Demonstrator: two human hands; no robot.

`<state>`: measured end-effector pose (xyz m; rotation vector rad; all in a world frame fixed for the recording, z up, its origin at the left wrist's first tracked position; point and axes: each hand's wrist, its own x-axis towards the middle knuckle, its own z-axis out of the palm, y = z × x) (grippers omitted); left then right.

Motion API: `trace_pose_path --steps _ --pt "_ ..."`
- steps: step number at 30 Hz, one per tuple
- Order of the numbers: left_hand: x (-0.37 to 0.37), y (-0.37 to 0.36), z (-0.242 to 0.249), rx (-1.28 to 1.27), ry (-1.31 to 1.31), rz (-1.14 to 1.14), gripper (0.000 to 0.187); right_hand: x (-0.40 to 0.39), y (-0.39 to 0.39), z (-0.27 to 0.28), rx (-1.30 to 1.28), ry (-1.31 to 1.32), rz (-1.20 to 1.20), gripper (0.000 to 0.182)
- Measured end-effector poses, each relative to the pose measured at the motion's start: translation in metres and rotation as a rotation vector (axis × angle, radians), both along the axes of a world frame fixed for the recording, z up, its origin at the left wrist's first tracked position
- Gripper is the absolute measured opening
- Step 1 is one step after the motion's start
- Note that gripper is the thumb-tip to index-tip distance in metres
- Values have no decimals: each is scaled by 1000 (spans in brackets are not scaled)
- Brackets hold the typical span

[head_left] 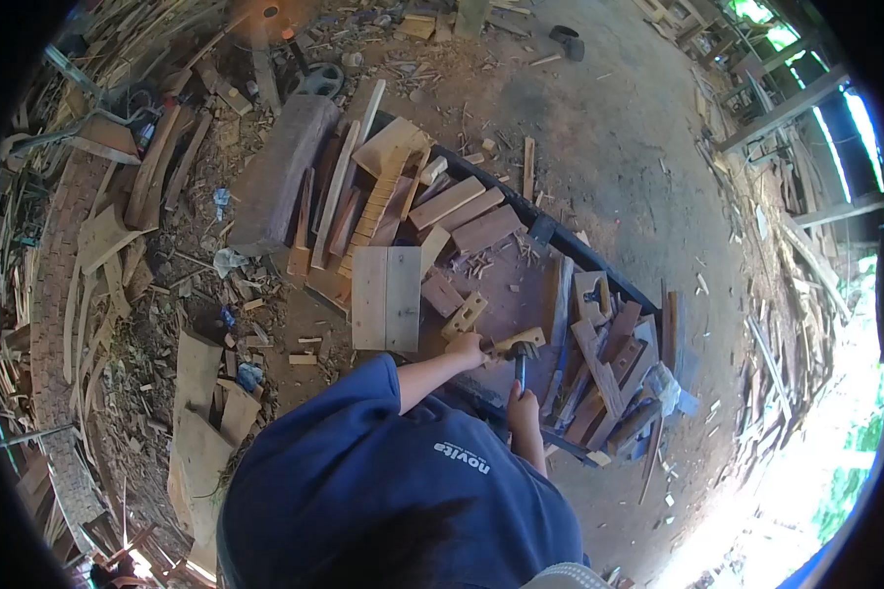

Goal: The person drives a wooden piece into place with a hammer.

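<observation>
My right hand (pixel 524 406) is wrapped round the handle of a hammer (pixel 522 373). The hammer's head overlaps the right part of a small wooden block (pixel 532 336) in this view. My left hand (pixel 466 349) is closed at the block's left end, its fingertips partly hidden. Just beyond the left hand lies another wooden block with holes (pixel 465 315). Both hands are over a low worktable (pixel 506 280) with wood pieces on it.
Left of my hands is a pale flat board (pixel 386 298). Planks and offcuts (pixel 614 363) are heaped at the table's right end, near a plastic bag (pixel 663 386). A thick timber beam (pixel 287 172) lies at the upper left. Scraps litter the dirt floor (pixel 648 216).
</observation>
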<state>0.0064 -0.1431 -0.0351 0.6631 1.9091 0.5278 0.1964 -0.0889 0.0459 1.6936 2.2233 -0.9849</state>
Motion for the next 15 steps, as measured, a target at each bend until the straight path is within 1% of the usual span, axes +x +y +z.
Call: trace_pose_path --steps 2,4,6,7,8,10,12,14,15 --pt "-3 0 0 27 -9 6 55 -5 -3 9 -35 -32 -46 61" --pt "-5 0 7 35 9 5 51 -4 -2 9 -38 14 -12 61" --pt "-5 1 10 232 115 111 44 -4 -2 9 -27 6 -23 60" --pt "-5 6 15 388 58 179 40 -4 -2 9 -17 4 -8 60" --pt "-13 12 48 537 -2 250 37 -4 -1 9 -11 19 -8 59" --pt "-42 22 132 479 -50 121 30 -2 -2 8 -1 39 -13 60" --pt "-47 39 145 705 -259 327 21 -1 0 3 11 38 -15 61" --pt "-49 55 160 899 -248 456 23 -3 1 4 10 15 -24 60" --pt "-49 61 162 887 -264 455 23 -4 0 8 -2 24 -32 60"
